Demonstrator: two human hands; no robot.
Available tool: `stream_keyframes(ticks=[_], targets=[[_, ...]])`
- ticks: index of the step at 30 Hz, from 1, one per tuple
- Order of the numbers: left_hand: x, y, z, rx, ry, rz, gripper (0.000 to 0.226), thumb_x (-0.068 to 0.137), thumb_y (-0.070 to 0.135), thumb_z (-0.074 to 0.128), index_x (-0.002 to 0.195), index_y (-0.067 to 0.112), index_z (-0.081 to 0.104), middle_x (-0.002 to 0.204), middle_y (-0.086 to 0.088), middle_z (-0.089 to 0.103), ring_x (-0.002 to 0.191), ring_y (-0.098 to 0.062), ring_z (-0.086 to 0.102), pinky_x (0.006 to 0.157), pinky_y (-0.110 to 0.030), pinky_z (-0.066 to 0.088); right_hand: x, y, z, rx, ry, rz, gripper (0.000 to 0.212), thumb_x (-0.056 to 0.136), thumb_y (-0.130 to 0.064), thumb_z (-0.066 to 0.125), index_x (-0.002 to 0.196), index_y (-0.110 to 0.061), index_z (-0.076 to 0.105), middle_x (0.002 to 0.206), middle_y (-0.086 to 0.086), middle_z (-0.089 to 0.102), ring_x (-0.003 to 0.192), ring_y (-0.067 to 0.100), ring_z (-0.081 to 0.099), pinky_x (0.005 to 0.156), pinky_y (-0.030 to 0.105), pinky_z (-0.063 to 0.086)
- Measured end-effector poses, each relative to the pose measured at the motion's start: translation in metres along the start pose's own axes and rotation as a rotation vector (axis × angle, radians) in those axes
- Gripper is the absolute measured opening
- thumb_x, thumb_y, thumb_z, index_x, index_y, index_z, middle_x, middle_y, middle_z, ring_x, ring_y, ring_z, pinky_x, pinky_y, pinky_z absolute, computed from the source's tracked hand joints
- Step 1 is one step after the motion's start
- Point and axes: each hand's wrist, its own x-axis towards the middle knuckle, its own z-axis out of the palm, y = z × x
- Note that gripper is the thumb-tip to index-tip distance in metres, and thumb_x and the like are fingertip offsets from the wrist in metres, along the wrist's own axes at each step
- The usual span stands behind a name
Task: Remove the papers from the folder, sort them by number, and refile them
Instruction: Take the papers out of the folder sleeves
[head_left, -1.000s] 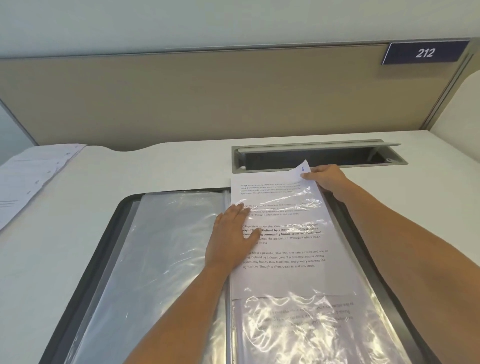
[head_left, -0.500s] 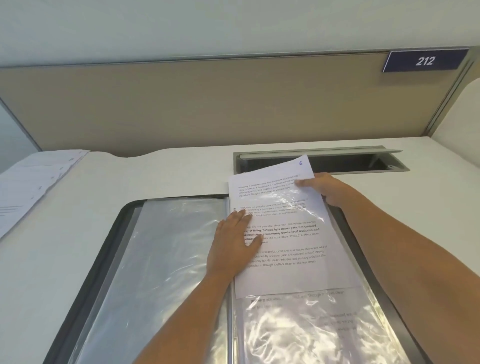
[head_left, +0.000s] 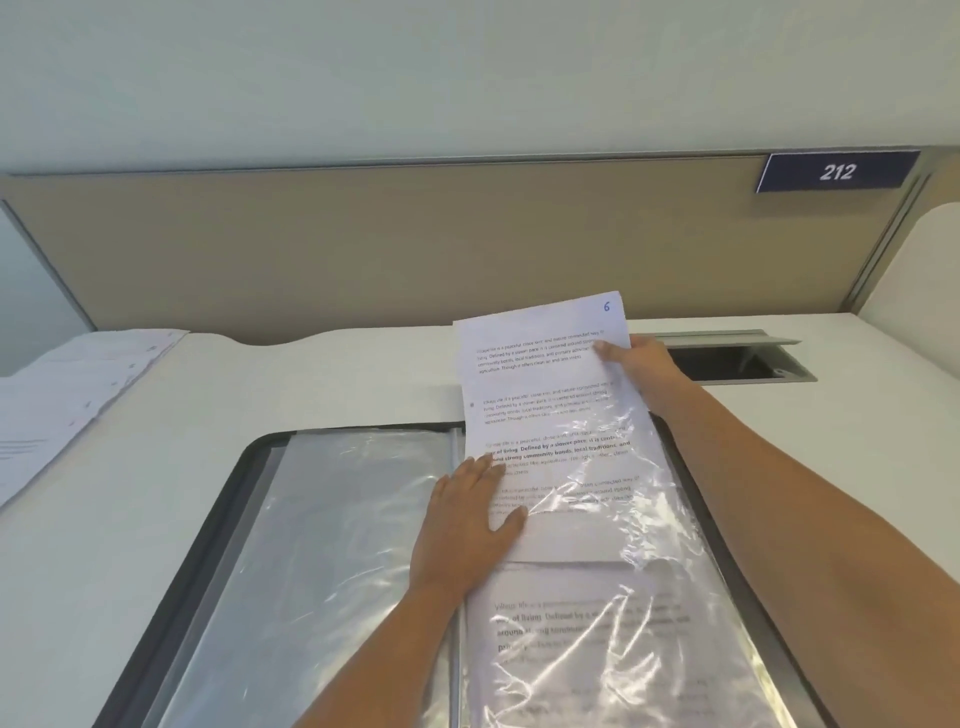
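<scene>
Midway across a white desk (head_left: 291, 379), an open folder (head_left: 228, 519) of clear plastic sleeves lies flat as a person works sheet number 6 (head_left: 540, 374) at its right-hand page. The right hand (head_left: 641, 358) pinches the sheet's right edge just beyond the folder's far rim, thumb on top. The sheet's upper half stands clear of the folder while its lower half lies under the crinkled right sleeve (head_left: 660, 561). The left hand (head_left: 467, 530) rests flat beside the folder's spine, fingers straight, pressing on that sleeve and the sheet's lower left part. Another printed page (head_left: 571, 623) shows through the sleeve nearer the person. Left of the folder lies a fanned stack of papers (head_left: 67, 395); beyond its far right corner, an open cable hatch (head_left: 737, 358).
</scene>
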Motion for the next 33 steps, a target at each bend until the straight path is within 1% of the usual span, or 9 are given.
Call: stream_keyframes(ticks=[5, 8, 13, 17, 22, 25, 28, 30, 33], targets=[[0.000, -0.002, 0.000, 0.024, 0.012, -0.002, 0.093, 0.066, 0.069, 0.008, 0.147, 0.028, 0.027, 0.155, 0.012, 0.018, 0.143, -0.005, 0.010, 0.115, -0.024, 0.000, 0.013, -0.020, -0.002, 0.130, 0.095, -0.047, 0.031, 0.090, -0.011, 0.061, 0.118, 0.001, 0.058, 0.119, 0.015, 0.062, 0.093, 0.026, 0.059, 0.077, 0.033, 0.053], [0.001, -0.002, 0.001, 0.044, 0.000, -0.009, 0.094, 0.065, 0.069, 0.007, 0.147, 0.028, 0.026, 0.156, 0.013, 0.017, 0.143, -0.005, 0.009, 0.115, -0.023, -0.001, 0.018, -0.028, -0.004, 0.213, 0.144, -0.079, 0.031, 0.091, -0.012, 0.060, 0.119, -0.001, 0.057, 0.113, 0.012, 0.063, 0.085, 0.022, 0.061, 0.065, 0.025, 0.050], [0.002, -0.003, 0.003, 0.057, 0.002, -0.009, 0.093, 0.064, 0.069, 0.007, 0.146, 0.029, 0.027, 0.155, 0.013, 0.017, 0.143, -0.005, 0.009, 0.115, -0.023, -0.002, 0.020, -0.033, -0.004, 0.425, 0.208, -0.116, 0.023, 0.091, -0.011, 0.060, 0.112, -0.004, 0.059, 0.105, 0.010, 0.063, 0.077, 0.016, 0.062, 0.079, 0.036, 0.054], [0.002, -0.004, 0.003, 0.061, -0.003, -0.018, 0.092, 0.065, 0.069, 0.006, 0.146, 0.030, 0.027, 0.155, 0.014, 0.015, 0.143, -0.004, 0.007, 0.115, -0.023, -0.003, 0.020, -0.039, -0.005, 0.550, 0.255, -0.146, 0.011, 0.091, -0.011, 0.060, 0.102, -0.008, 0.058, 0.097, 0.006, 0.065, 0.077, 0.017, 0.062, 0.073, 0.033, 0.055], [0.003, -0.005, 0.004, 0.069, -0.005, -0.006, 0.061, 0.093, 0.053, 0.037, 0.147, 0.029, 0.024, 0.156, 0.014, 0.012, 0.144, -0.004, 0.005, 0.115, -0.024, -0.005, 0.012, -0.056, -0.011, 0.644, 0.294, -0.151, 0.009, 0.091, -0.015, 0.062, 0.083, -0.015, 0.056, 0.086, 0.000, 0.064, 0.081, 0.022, 0.063, 0.078, 0.044, 0.053], [0.003, -0.005, 0.004, 0.033, 0.008, 0.000, 0.057, 0.094, 0.048, 0.042, 0.145, 0.027, 0.029, 0.154, 0.014, 0.017, 0.143, -0.004, 0.009, 0.117, -0.025, -0.002, 0.003, -0.064, -0.012, 0.674, 0.268, -0.180, 0.005, 0.090, -0.015, 0.062, 0.088, -0.013, 0.058, 0.088, 0.002, 0.065, 0.087, 0.026, 0.063, 0.083, 0.047, 0.053], [0.001, -0.002, -0.001, -0.028, 0.125, 0.033, 0.057, 0.085, 0.053, 0.033, 0.128, 0.022, 0.054, 0.138, 0.012, 0.045, 0.133, -0.002, 0.032, 0.118, -0.034, 0.003, -0.010, -0.072, -0.009, 0.722, 0.231, -0.210, 0.016, 0.091, -0.015, 0.061, 0.105, -0.010, 0.058, 0.091, 0.001, 0.065, 0.082, 0.020, 0.064, 0.083, 0.044, 0.053], [0.000, -0.001, -0.004, 0.021, 0.287, 0.137, 0.044, 0.080, 0.043, 0.036, 0.099, 0.021, 0.068, 0.108, 0.011, 0.064, 0.113, 0.000, 0.046, 0.115, -0.044, 0.015, -0.021, -0.078, -0.004, 0.758, 0.195, -0.223, 0.022, 0.091, -0.014, 0.060, 0.112, -0.008, 0.058, 0.095, 0.002, 0.065, 0.085, 0.021, 0.063, 0.083, 0.043, 0.053], [0.000, 0.004, -0.012, -0.050, 0.448, 0.155, 0.032, 0.081, 0.034, 0.042, 0.085, 0.019, 0.069, 0.091, 0.009, 0.067, 0.098, -0.001, 0.049, 0.109, -0.041, 0.015, -0.036, -0.087, 0.003, 0.809, 0.126, -0.240, 0.015, 0.091, -0.014, 0.060, 0.105, -0.010, 0.060, 0.097, 0.003, 0.066, 0.089, 0.023, 0.063, 0.091, 0.046, 0.050]])
